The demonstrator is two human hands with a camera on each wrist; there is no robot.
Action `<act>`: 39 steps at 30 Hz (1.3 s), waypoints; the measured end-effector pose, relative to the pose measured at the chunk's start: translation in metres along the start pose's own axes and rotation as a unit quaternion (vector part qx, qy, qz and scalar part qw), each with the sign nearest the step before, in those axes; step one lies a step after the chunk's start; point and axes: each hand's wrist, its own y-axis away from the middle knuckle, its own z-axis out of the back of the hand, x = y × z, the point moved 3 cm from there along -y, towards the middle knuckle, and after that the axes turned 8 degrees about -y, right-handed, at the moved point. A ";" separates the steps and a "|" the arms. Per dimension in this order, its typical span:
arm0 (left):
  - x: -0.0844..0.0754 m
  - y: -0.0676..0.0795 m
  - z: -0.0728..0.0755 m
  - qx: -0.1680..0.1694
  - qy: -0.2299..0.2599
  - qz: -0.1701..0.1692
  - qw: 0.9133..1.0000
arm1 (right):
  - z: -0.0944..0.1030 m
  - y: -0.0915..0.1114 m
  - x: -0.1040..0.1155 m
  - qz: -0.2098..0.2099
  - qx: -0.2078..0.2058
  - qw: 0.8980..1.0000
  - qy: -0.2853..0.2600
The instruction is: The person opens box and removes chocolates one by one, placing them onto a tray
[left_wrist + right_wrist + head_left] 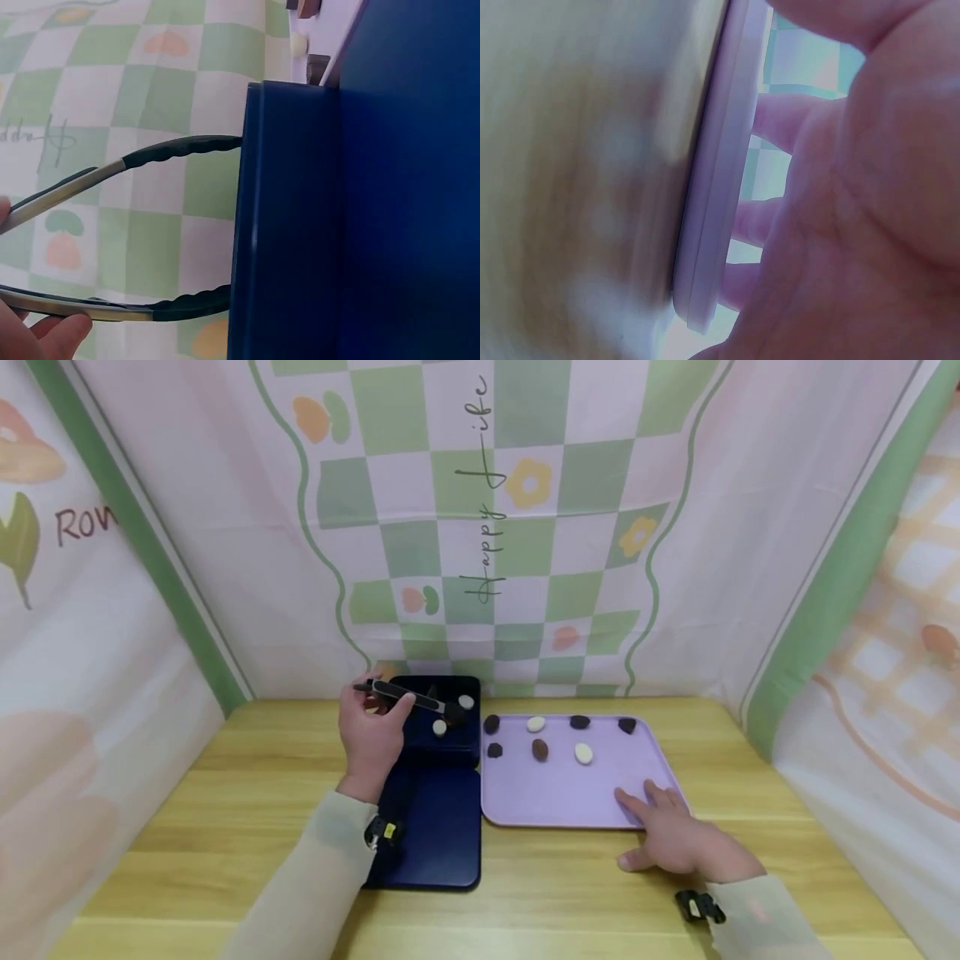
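My left hand (372,735) holds black-and-silver tongs (408,695) by their arms, over the dark blue box (420,745) at the back. In the left wrist view the arms of the tongs (187,148) stand spread apart, and their tips are hidden behind the box wall (289,225). Inside the box lie white pebble-like pieces (440,727) and dark ones beside the tong tips. My right hand (671,835) lies with spread fingers on the front right corner of the lilac tray (555,793). The right wrist view shows its fingers (780,120) over the tray rim (716,165).
Several dark and white pebble-like pieces (540,749) sit in two rows on the tray's far half. In front of the box lies a flat dark blue lid or tray (438,835). A patterned cloth (525,568) hangs behind the wooden table (555,893).
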 end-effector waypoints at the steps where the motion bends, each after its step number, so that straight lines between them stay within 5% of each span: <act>1: 0.002 0.001 0.000 -0.002 -0.004 0.005 1.000 | 0.000 0.000 0.000 -0.001 0.000 1.000 0.000; 20: 0.016 0.018 -0.007 -0.028 -0.044 -0.019 0.998 | 0.000 0.000 0.000 -0.001 -0.006 1.000 0.005; 33: 0.015 0.026 -0.015 0.012 -0.016 -0.050 0.999 | -0.001 -0.003 0.000 -0.006 0.002 1.000 0.001; 39: 0.016 0.028 -0.021 0.035 -0.103 -0.054 0.993 | 0.000 -0.003 0.000 -0.002 0.002 1.000 0.002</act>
